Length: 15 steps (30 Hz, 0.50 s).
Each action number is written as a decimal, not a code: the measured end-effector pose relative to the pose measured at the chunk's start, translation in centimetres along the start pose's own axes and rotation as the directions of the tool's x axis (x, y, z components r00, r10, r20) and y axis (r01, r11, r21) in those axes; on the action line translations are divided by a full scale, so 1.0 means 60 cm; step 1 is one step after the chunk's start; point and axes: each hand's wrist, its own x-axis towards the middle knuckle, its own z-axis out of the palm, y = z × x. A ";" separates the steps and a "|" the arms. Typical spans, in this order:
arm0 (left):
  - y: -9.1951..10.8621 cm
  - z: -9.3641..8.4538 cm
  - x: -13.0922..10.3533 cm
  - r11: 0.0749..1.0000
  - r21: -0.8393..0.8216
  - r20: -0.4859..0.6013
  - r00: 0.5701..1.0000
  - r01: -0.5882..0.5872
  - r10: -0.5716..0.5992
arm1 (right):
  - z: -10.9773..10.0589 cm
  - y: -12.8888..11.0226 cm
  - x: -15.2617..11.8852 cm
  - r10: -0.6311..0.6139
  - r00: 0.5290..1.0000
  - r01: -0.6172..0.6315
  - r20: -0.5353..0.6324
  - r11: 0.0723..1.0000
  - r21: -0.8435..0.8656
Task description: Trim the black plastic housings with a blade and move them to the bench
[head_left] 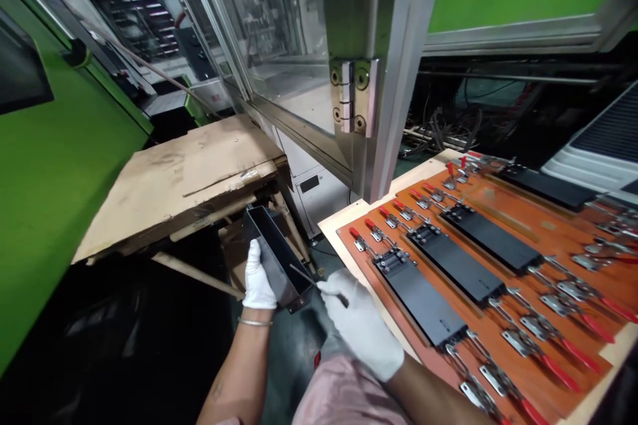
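Observation:
My left hand (258, 279), in a white glove, is closed around the side of a long black open-topped box (267, 254) held tilted in front of me. Its hollow inside faces up. My right hand (356, 319), also gloved, pinches a thin, narrow tool (302, 275) like a slim blade or rod. The tool's tip reaches over the near end of the box's opening; whether it touches the wall I cannot tell. Most of the tool's handle is hidden in the glove.
On the right, an orange fixture board (478, 305) carries several clamped black parts (423, 299) and red-handled toggle clamps (543, 348). A cardboard-covered table (199, 159) stands to the left. A metal-framed machine door (379, 80) juts in ahead, between green machine panels (54, 139).

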 end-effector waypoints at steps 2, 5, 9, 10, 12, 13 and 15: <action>0.002 -0.007 0.005 1.000 -0.014 0.036 0.999 -0.001 0.001 | 0.007 -0.004 0.000 -0.022 0.999 0.022 0.030 1.000 0.015; 0.004 -0.014 0.010 0.999 -0.030 0.074 0.997 -0.013 0.015 | 0.014 -0.008 0.000 -0.014 0.994 0.001 0.108 0.994 0.114; 0.004 -0.018 0.015 0.992 -0.081 0.045 0.994 -0.099 0.103 | 0.018 -0.015 0.005 0.048 0.995 -0.048 -0.089 0.999 0.008; 0.005 -0.019 0.016 0.992 -0.081 0.038 0.995 -0.093 0.097 | 0.019 -0.017 0.005 0.048 0.997 -0.048 -0.062 0.999 0.002; 0.007 -0.019 0.016 0.995 -0.077 0.033 0.997 -0.065 0.068 | 0.020 -0.021 0.006 0.031 0.999 -0.033 0.031 0.999 0.044; 0.007 -0.018 0.015 0.996 -0.076 0.035 0.998 -0.052 0.055 | 0.021 -0.022 0.006 0.030 0.999 -0.033 0.044 0.997 0.066; 0.008 -0.014 0.012 0.995 -0.091 0.032 0.998 -0.052 0.055 | 0.022 -0.019 0.006 0.060 0.998 -0.059 -0.020 0.996 0.061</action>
